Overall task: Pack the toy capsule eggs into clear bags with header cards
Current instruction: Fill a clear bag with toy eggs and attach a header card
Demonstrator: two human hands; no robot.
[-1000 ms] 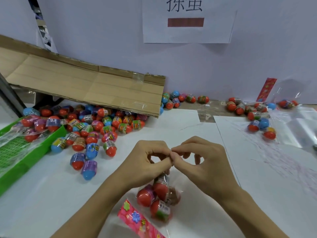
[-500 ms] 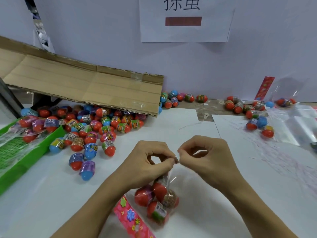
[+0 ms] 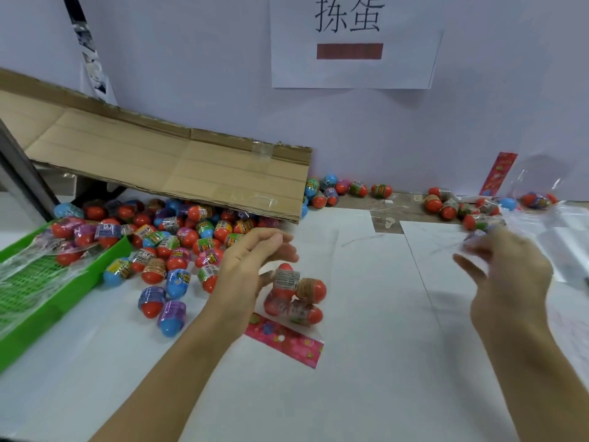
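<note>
A clear bag of three red capsule eggs (image 3: 294, 296) lies on the white table, its pink header card (image 3: 283, 339) pointing toward me. My left hand (image 3: 251, 266) hovers just left of the bag with relaxed fingers and grips nothing. My right hand (image 3: 510, 275) is blurred out to the right near the loose clear bags (image 3: 570, 237), fingers spread and holding nothing I can make out. A big pile of loose eggs (image 3: 178, 240) spills from under a cardboard flap (image 3: 178, 167) at the left.
A green crate (image 3: 60, 298) with bagged eggs sits at the left edge. More eggs (image 3: 347, 188) line the back wall, and bagged eggs (image 3: 462, 208) with a red header card (image 3: 498, 173) lie at the back right. A paper sign (image 3: 350, 43) hangs on the wall.
Both hands let go of the bag's top. The bag now lies on the table; my left hand opened above it and my right hand swung away to the right.
</note>
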